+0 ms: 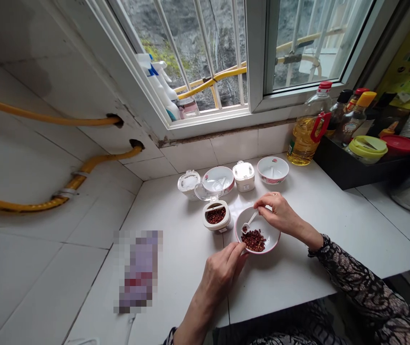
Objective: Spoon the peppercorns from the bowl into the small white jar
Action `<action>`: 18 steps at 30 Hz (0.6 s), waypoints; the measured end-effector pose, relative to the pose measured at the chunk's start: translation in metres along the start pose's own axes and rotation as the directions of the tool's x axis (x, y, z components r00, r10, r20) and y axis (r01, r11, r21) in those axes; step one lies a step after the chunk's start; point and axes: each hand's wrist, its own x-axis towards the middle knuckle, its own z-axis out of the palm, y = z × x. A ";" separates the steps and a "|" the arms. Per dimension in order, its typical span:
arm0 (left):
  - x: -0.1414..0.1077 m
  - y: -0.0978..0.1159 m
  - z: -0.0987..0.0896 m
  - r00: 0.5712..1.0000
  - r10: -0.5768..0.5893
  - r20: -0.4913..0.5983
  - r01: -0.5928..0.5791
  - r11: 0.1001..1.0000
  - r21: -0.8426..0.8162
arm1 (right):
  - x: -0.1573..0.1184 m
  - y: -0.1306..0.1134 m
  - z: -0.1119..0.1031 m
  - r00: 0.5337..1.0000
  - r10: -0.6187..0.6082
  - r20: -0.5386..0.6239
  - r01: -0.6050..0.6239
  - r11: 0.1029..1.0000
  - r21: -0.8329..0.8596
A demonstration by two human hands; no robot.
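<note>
My right hand (276, 213) is closed on the handle of a small white spoon (251, 220), whose tip carries a few dark red grains. The spoon's tip is inside a white bowl with a pink rim (272, 235). A pile of dark red, peppercorn-like grains (254, 240) lies in that bowl. At the bowl's near left rim, my left hand (222, 266) pinches the edge between thumb and fingers. Just left of the bowl stands a white seasoning jar (216, 221), its clear lid (208, 191) raised and similar grains within.
Behind are two lidded white jars (243, 175) (189, 183) and two more bowls (273, 168) (218, 179). An oil bottle (304, 129) and a black box of condiments (348, 163) stand at right. A blurred purple item (140, 273) lies at left.
</note>
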 end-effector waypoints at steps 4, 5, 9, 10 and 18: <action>0.000 0.000 0.000 1.000 -0.008 0.009 0.008 1.000 0.010 | 0.000 0.000 0.000 1.000 -0.013 -0.009 0.013 0.999 -0.048; -0.001 0.000 0.000 1.000 -0.010 0.012 0.010 1.000 0.014 | 0.000 0.000 0.000 1.000 -0.023 -0.007 0.023 0.998 -0.064; -0.002 0.000 0.000 0.999 -0.022 0.024 0.022 1.000 0.010 | -0.001 0.002 0.002 0.998 -0.060 0.005 0.060 0.994 -0.094; -0.002 0.000 0.000 0.999 -0.023 0.025 0.023 1.000 0.005 | -0.001 0.002 0.002 0.998 -0.067 0.007 0.067 0.993 -0.094; 0.000 0.001 -0.001 1.000 -0.018 0.016 0.018 1.000 -0.001 | 0.000 0.004 0.003 0.999 -0.050 -0.004 0.050 0.996 -0.068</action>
